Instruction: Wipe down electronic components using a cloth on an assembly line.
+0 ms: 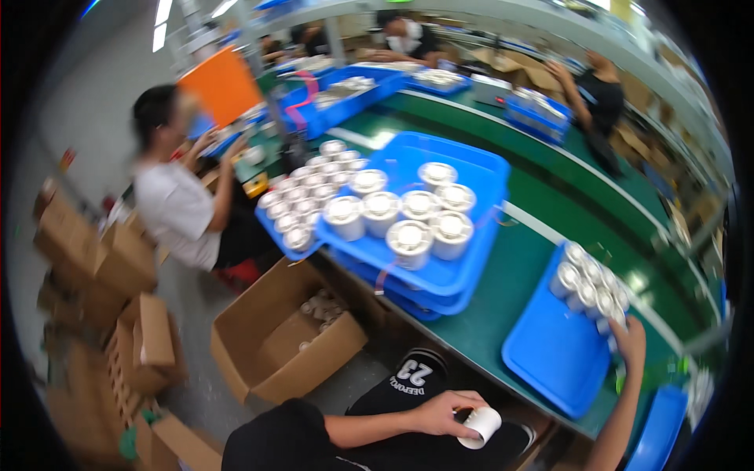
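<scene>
Low over my lap, my left hand (449, 414) is closed around a white cylindrical part (481, 429), which lies tilted with one end toward my fingers. Off to the right, my right hand (631, 342) reaches to the near end of a group of white cylinders (585, 289) in a blue tray (550, 357). Its fingers are bent against the nearest cylinder (605, 323), which they partly cover. The cylinders stand upright, packed together in the far half of that tray.
Stacked blue trays (487, 169) with larger white cylinders stand mid-bench, beside another loaded tray (294, 250). A green conveyor (542, 200) runs behind. An open cardboard box (259, 357) sits on the floor at left. A co-worker (177, 196) stands left; others work across the line.
</scene>
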Demonstrator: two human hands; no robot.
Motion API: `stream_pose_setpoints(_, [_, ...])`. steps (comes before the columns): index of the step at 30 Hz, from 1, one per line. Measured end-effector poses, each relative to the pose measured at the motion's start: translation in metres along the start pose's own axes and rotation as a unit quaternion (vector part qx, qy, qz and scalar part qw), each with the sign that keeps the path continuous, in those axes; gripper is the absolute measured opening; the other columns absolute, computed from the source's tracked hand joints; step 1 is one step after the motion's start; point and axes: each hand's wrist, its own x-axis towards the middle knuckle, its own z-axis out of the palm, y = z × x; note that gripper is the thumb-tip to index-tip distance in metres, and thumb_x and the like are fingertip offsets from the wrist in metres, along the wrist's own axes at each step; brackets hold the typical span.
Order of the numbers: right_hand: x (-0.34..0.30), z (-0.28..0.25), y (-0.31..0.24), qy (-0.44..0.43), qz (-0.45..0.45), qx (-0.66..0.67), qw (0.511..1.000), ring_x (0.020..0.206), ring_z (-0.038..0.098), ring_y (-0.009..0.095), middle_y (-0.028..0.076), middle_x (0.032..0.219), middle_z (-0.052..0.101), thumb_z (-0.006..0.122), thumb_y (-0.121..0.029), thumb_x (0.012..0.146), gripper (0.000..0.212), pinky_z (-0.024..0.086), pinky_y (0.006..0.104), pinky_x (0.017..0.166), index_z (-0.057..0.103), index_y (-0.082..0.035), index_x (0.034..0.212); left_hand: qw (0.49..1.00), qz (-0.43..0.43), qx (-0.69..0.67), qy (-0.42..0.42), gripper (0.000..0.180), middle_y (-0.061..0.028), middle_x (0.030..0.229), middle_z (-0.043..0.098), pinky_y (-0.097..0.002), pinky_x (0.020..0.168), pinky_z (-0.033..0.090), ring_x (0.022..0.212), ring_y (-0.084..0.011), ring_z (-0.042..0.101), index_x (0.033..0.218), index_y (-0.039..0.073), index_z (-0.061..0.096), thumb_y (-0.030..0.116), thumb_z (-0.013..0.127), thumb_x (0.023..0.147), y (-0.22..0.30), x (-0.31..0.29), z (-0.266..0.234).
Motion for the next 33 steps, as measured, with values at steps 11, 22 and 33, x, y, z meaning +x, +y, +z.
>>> stream_pose_setpoints(11, [-0.068, -0.026, -0.017, 0.018, -0.017, 0.318, 0.948, 0.089, 0.06, 0.022, 0.014, 0.098, 0.06, 0.055, -0.018, 0.088, 0.032, 0.048, 0.0313, 0.078, 0.057, 0.004, 0.112, 0.993, 0.062, 0.01, 0.104, 0.045, -0.0073, 0.103, 0.06, -0.0288, 0.083, 0.045, 0.095, -0.0173, 0.058, 0.11, 0.002, 0.066, 0.021, 0.079, 0.071, -0.008, -0.018, -0.007])
stream_pose_setpoints(22, [-0.242, 0.022, -0.233, -0.121, -0.348, 0.252, 0.895, 0.089, 0.057, 0.036, 0.018, 0.096, 0.057, 0.059, 0.0, 0.083, 0.02, 0.046, 0.0395, 0.079, 0.064, 0.0, 0.103, 0.981, 0.064, 0.15, 0.104, 0.045, -0.0099, 0.106, 0.06, -0.0324, 0.085, 0.046, 0.097, -0.0227, 0.059, 0.109, 0.001, 0.064, 0.022, 0.078, 0.071, -0.003, -0.028, -0.011])
stream_pose_setpoints(33, [-0.271, 0.02, -0.233, -0.157, -0.316, 0.256, 0.9, 0.087, 0.058, 0.029, 0.016, 0.097, 0.056, 0.055, 0.008, 0.083, 0.024, 0.047, 0.0319, 0.077, 0.063, 0.004, 0.105, 0.955, 0.173, 0.176, 0.166, 0.051, -0.0114, 0.102, 0.061, -0.0323, 0.077, 0.05, 0.091, -0.025, 0.061, 0.106, 0.001, 0.065, 0.017, 0.083, 0.061, -0.006, -0.037, -0.016])
